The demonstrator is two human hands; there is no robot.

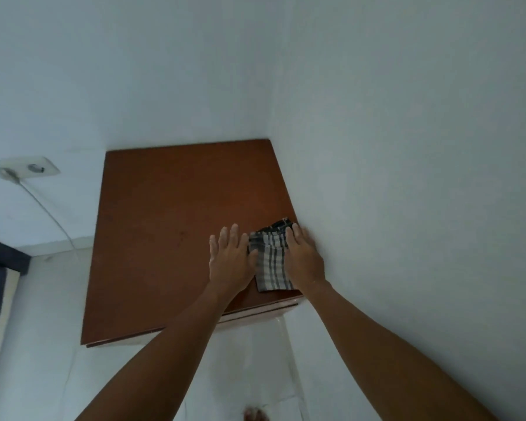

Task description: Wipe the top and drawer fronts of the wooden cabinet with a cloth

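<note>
A: Head camera looks down on the flat reddish-brown wooden cabinet top, in the centre of the frame. Where is the cloth?

B: The folded grey and white checked cloth lies on the top, near its lower right corner, close to the pale wall at the right.

A: And the hands?

B: The right hand lies flat and open on the right part of the cloth, fingers stretched, pressing it down, not gripping. The left hand is also open and flat on the wood, its thumb side touching the left edge of the cloth.

A: How far is the task, you think?

B: I judge it is early. The cloth covers only one corner, and the big area toward the upper left of the frame has yet to be passed. The drawer fronts are not visible from here; only a thin front edge shows at the lower side.

A: Room for moving?

B: To the left and upward the top is free. At the right and at the far side the walls meet the top, so strokes must stop there. The near edge is open, the cloth could slip off.
</note>
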